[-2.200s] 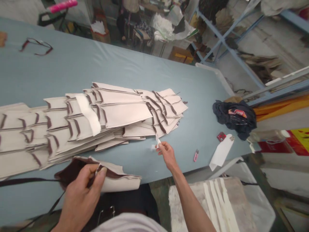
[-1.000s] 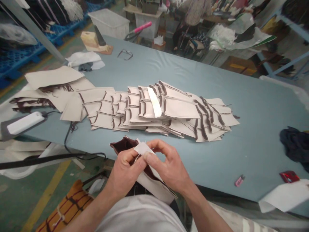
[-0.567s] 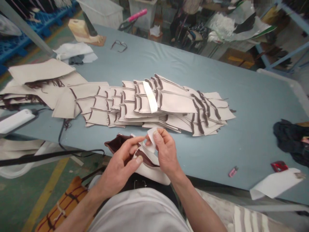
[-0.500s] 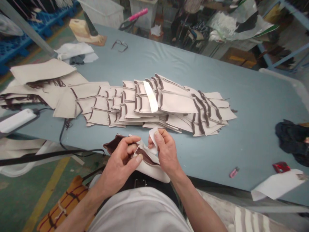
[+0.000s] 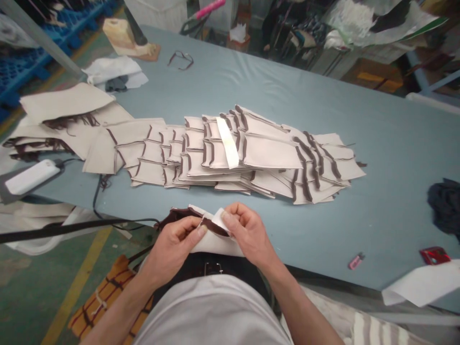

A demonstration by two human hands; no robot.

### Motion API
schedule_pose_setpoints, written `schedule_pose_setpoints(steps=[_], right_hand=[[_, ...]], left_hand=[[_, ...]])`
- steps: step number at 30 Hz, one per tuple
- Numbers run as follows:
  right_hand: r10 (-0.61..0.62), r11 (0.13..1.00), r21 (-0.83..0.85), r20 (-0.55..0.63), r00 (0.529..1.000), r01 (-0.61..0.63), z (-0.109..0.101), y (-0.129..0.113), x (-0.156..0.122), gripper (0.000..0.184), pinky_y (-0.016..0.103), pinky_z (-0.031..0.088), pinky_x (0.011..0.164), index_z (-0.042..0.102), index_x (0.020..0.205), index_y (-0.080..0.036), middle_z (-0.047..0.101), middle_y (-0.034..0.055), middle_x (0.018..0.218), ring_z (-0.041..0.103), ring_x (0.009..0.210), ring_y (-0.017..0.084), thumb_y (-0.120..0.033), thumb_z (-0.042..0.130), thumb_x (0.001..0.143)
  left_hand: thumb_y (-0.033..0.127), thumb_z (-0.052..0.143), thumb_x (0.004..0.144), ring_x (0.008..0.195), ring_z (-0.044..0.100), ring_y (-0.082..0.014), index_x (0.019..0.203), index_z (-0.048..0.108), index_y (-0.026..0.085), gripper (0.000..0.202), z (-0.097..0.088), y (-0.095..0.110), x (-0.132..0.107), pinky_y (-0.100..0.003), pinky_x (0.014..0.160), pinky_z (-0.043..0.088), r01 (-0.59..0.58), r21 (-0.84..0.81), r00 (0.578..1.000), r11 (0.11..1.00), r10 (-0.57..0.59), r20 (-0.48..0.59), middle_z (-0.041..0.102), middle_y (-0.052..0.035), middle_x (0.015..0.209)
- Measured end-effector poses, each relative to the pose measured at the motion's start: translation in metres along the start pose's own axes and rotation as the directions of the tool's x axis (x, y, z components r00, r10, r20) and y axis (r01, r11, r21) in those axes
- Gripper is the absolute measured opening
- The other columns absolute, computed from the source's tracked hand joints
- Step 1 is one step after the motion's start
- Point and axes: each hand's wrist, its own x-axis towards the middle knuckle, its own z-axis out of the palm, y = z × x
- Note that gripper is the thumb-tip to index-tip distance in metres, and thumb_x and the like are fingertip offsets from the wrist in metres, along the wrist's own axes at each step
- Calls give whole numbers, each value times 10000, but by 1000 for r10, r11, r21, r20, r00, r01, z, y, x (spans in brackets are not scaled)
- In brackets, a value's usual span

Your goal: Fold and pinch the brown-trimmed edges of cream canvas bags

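Note:
At the table's near edge I hold a cream fabric piece with dark brown edging (image 5: 216, 245). My left hand (image 5: 178, 244) pinches its brown edge between thumb and fingers. In my right hand (image 5: 247, 235) a small white strip (image 5: 218, 217) is pinched, its lower end against the brown opening of the fabric piece. The fingertips of the right hand partly hide where strip and fabric meet. Beyond both hands lies a long overlapping row of similar cream pieces (image 5: 271, 152) with brown edges. One loose white strip (image 5: 227, 143) rests across that row.
More cream pieces (image 5: 68, 103) are piled at the left, near a white device (image 5: 34, 177) with a black cable. Eyeglasses (image 5: 180, 60) lie toward the back. At the right are a pink lighter (image 5: 356, 261), a red packet (image 5: 434, 256), white paper (image 5: 424, 282) and dark cloth (image 5: 445, 206).
My right hand has lowered the white strip from above the fabric piece to its brown opening. The left hand keeps its pinch. The view has shifted slightly.

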Motion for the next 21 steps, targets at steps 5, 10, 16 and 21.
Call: schedule_pose_setpoints(steps=[5, 10, 16, 21], right_hand=[[7, 988, -156, 47, 999, 1, -5, -33, -11, 297, 239, 317, 540, 616, 796, -195, 546, -50, 667, 419, 591, 92, -452, 704, 917], [-36, 939, -342, 2, 999, 34, 0, -49, -13, 233, 250, 362, 594, 662, 798, -201, 628, -44, 707, 502, 638, 106, -394, 684, 927], [-53, 920, -390, -31, 998, 37, 5, -52, -5, 241, 261, 403, 625, 675, 789, -208, 671, -36, 719, 562, 660, 123, -420, 679, 903], [-38, 921, -389, -47, 998, 17, 6, -51, -4, 247, 261, 406, 618, 656, 788, -215, 665, -40, 709, 569, 654, 129, -440, 690, 884]], left_hand=[[388, 627, 984, 784, 707, -208, 1035, 849, 177, 311, -5, 15, 1, -261, 712, 555, -76, 109, 997, 991, 75, 9, 817, -52, 887], [394, 611, 999, 728, 663, -199, 1059, 864, 195, 327, -5, 26, -1, -277, 710, 554, -145, 140, 988, 980, 149, -24, 779, -47, 820], [414, 626, 1003, 710, 629, -189, 1086, 868, 209, 328, -2, 26, 0, -264, 661, 519, -120, 70, 991, 990, 123, -49, 747, -43, 804], [419, 641, 1003, 696, 597, -169, 1081, 870, 220, 313, -4, 22, 0, -245, 643, 487, -117, 46, 992, 992, 119, -45, 701, -25, 769]])
